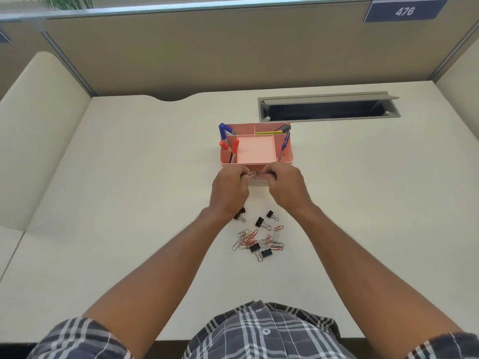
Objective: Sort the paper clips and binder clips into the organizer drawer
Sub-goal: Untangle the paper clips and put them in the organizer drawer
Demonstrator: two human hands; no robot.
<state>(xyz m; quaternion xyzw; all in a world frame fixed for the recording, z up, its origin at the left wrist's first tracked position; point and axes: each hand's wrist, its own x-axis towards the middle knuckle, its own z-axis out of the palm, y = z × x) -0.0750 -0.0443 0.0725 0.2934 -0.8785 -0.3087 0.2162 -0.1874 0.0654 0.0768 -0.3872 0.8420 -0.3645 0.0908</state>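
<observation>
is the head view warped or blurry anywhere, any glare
Head view: wide-angle warp bows the partition rail and desk edges; lighting even, shadows soft, no glare; paper clips in the clear drawer between left hand and right hand look smeared.

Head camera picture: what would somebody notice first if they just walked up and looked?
Probably the pink organizer in the middle of the desk, with pens and markers sticking up. Right in front of it, the left hand and right hand meet over a small clear drawer with paper clips inside. Nearer the person lies a messy pile of paper clips and black binder clips.
</observation>
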